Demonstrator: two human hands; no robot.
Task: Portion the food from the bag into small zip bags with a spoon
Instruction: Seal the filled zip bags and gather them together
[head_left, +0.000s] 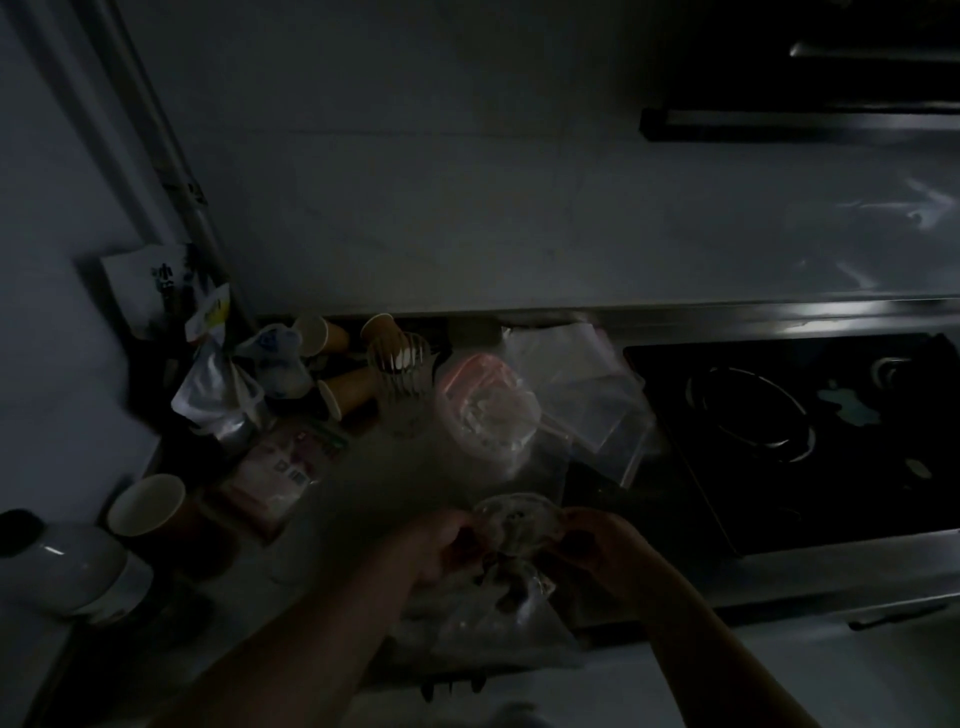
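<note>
The scene is very dark. My left hand (447, 545) and my right hand (597, 545) both grip a small clear zip bag (519, 525) by its two sides, low in the middle of the view. The bag's mouth is spread wide and dark bits of food show inside. Below it lies a larger clear plastic bag (493, 623) with dark food in it, at the counter's front edge. A stack of flat clear zip bags (587, 395) lies further back, right of centre. No spoon can be made out in either hand.
A clear tub with a pink rim (483, 405) stands behind my hands. Paper cups (150, 506) and a glass holder with white spoons (402, 371) crowd the left. A white pot (67, 566) sits at far left. A black gas hob (805, 431) fills the right.
</note>
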